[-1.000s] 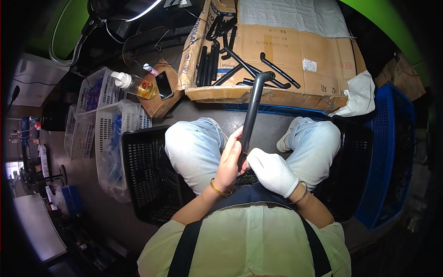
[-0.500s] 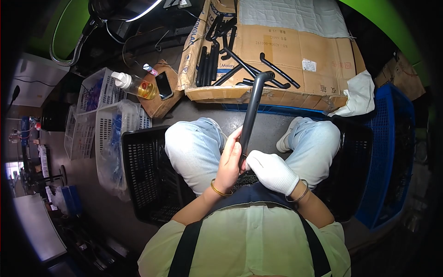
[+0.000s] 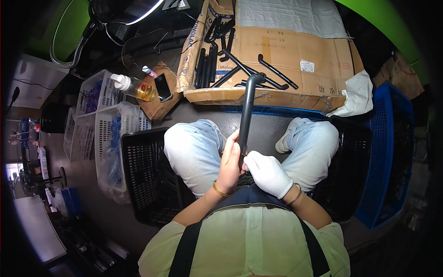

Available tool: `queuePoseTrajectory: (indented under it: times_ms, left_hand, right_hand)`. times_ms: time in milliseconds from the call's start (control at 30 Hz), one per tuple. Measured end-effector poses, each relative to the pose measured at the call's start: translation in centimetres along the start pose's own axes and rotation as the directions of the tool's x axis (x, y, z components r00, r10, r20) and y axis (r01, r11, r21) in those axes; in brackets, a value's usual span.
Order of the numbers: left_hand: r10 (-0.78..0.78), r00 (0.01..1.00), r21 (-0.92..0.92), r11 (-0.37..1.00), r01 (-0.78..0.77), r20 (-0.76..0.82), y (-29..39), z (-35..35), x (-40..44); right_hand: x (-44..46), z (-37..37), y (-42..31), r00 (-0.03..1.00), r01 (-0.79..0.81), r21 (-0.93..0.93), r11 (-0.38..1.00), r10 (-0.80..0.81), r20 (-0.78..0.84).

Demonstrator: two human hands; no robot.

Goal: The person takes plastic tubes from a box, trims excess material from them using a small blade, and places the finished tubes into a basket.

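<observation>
My left hand [image 3: 228, 164], bare with a bracelet at the wrist, is wrapped round the lower part of a black bent tube [image 3: 248, 113]. The tube stands nearly upright, its bent end pointing away from me over the front edge of the carton. A white knitted glove covers my right hand [image 3: 269, 174]. Its fingers are pinched together close beside the tube's lower end, and what lies between them is too small and hidden to name. More black bent tubes [image 3: 278, 71] lie loose in the open cardboard carton [image 3: 295, 46] ahead.
On the left stand a black crate [image 3: 143, 171], white baskets [image 3: 104, 124] with plastic bags, and a small box holding a phone [image 3: 163, 87] and a bottle of yellow liquid [image 3: 145, 91]. A blue crate [image 3: 380, 152] is at the right. A lamp [image 3: 122, 11] hangs upper left.
The tube is slightly more upright, and its upper end has shifted a little left. Both hands keep their places, with the right hand slightly lower and further left.
</observation>
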State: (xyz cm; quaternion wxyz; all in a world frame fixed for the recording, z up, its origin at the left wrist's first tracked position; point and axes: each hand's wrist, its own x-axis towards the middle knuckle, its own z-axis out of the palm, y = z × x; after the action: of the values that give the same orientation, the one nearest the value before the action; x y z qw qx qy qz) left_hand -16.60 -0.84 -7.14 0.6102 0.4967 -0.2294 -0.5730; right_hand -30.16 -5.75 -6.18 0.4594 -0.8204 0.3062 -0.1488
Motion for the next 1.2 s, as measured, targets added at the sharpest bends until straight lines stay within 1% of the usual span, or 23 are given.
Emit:
queuePoseTrajectory:
  times_ms: [100, 133, 167, 200, 267, 300, 367, 400, 433, 467, 500, 533, 567, 600, 633, 667, 733, 833, 867, 967, 1067, 1167, 1200]
  left_hand:
    - [-0.085, 0.996, -0.131, 0.988, 0.086, 0.018, -0.1, -0.1, -0.2]
    - [-0.122, 0.992, -0.064, 0.990, 0.125, 0.045, 0.1, -0.4, -0.3]
    - [-0.198, 0.968, -0.083, 0.974, 0.212, 0.154, 0.3, -1.1, -0.4]
    - [-0.268, 0.927, -0.091, 0.950, 0.300, 0.263, 0.6, -2.1, -0.6]
    - [-0.379, 0.801, -0.091, 0.879, 0.468, 0.464, 0.6, -3.8, -0.7]
    - [-0.420, 0.746, -0.012, 0.868, 0.497, 0.517, 0.6, -4.0, -0.7]
    - [-0.501, 0.635, 0.146, 0.838, 0.526, 0.589, 0.9, -4.7, -0.8]
    - [-0.461, 0.663, 0.170, 0.873, 0.457, 0.590, 0.5, -4.8, -0.4]
    - [-0.406, 0.768, 0.192, 0.913, 0.359, 0.495, 0.6, -4.2, -0.2]
    - [-0.333, 0.853, 0.223, 0.939, 0.262, 0.402, 0.6, -3.2, 0.1]
    - [-0.249, 0.916, 0.265, 0.950, 0.168, 0.313, 0.6, -2.6, 0.4]
    - [-0.223, 0.924, 0.338, 0.934, 0.113, 0.309, 0.6, -2.9, 0.9]
    - [-0.197, 0.932, 0.411, 0.910, 0.058, 0.305, 0.6, -3.2, 1.4]
    - [-0.188, 0.932, 0.361, 0.930, 0.068, 0.309, 1.0, -3.2, 1.5]
    - [-0.181, 0.933, 0.311, 0.947, 0.080, 0.311, 1.2, -3.3, 1.6]
    - [-0.174, 0.936, 0.288, 0.954, 0.083, 0.307, 1.2, -3.4, 1.6]
    - [-0.158, 0.935, 0.282, 0.957, 0.066, 0.318, 1.2, -3.3, 1.7]
    - [-0.178, 0.924, 0.269, 0.959, 0.086, 0.339, 1.6, -2.8, 1.6]
    - [-0.194, 0.922, 0.267, 0.958, 0.104, 0.335, 1.8, -2.6, 1.6]
    - [-0.216, 0.922, 0.271, 0.954, 0.129, 0.322, 1.8, -2.7, 1.5]
    - [-0.230, 0.919, 0.279, 0.950, 0.141, 0.319, 2.1, -2.6, 1.4]
    - [-0.247, 0.919, 0.289, 0.945, 0.157, 0.308, 2.3, -2.6, 1.2]
    - [-0.252, 0.919, 0.292, 0.943, 0.163, 0.302, 2.3, -2.6, 1.2]
  right_hand:
    - [0.8, -1.3, 1.6, 0.957, 0.059, -0.034, 0.998, -0.066, -0.281]
    - [1.5, -2.7, 1.2, 0.923, -0.056, 0.218, 0.974, 0.134, -0.361]
    - [2.2, -3.5, 1.7, 0.844, 0.000, 0.394, 0.919, 0.211, -0.494]
    - [2.9, -4.4, 2.2, 0.739, 0.115, 0.527, 0.842, 0.282, -0.611]
    - [3.6, -7.7, 2.2, 0.698, -0.037, 0.318, 0.947, 0.252, -0.671]
    - [4.0, -8.3, 2.3, 0.685, -0.022, 0.211, 0.977, 0.168, -0.709]
    - [3.7, -8.7, 1.9, 0.827, -0.148, 0.417, 0.897, 0.344, -0.446]
    - [3.9, -7.7, 2.0, 0.826, -0.167, 0.465, 0.869, 0.381, -0.415]
    - [3.9, -6.6, 2.2, 0.882, -0.202, 0.366, 0.909, 0.331, -0.336]
    - [3.9, -4.5, 2.0, 0.917, -0.112, 0.342, 0.933, 0.229, -0.326]
    - [3.9, -2.3, 2.1, 0.939, -0.022, 0.319, 0.947, 0.130, -0.318]
    - [4.1, -1.0, 2.5, 0.925, 0.098, 0.144, 0.985, -0.036, -0.379]
    - [3.2, -1.1, 2.7, 0.955, -0.008, 0.310, 0.951, 0.099, -0.278]
    - [2.6, -1.6, 2.0, 0.957, -0.136, 0.458, 0.878, 0.235, -0.167]
    - [2.0, -2.1, 1.2, 0.931, -0.268, 0.569, 0.777, 0.361, -0.054]
    - [1.7, -2.9, 0.9, 0.942, -0.248, 0.522, 0.816, 0.329, -0.066]
    - [1.3, -3.4, 0.5, 0.982, -0.107, 0.336, 0.936, 0.152, -0.111]
    - [1.2, -3.8, -1.3, 0.994, 0.043, 0.059, 0.997, -0.037, -0.107]
    - [1.2, -3.1, -0.7, 0.987, 0.077, 0.077, 0.994, -0.065, -0.148]
    - [1.3, -3.2, -0.5, 0.984, 0.138, -0.075, 0.988, -0.145, -0.099]
    - [1.2, -3.3, -0.4, 0.981, 0.174, -0.142, 0.974, -0.184, -0.059]
    - [1.3, -3.4, -0.3, 0.956, 0.260, -0.218, 0.941, -0.282, -0.079]
    - [1.3, -3.4, -0.3, 0.960, 0.253, -0.193, 0.948, -0.270, -0.072]
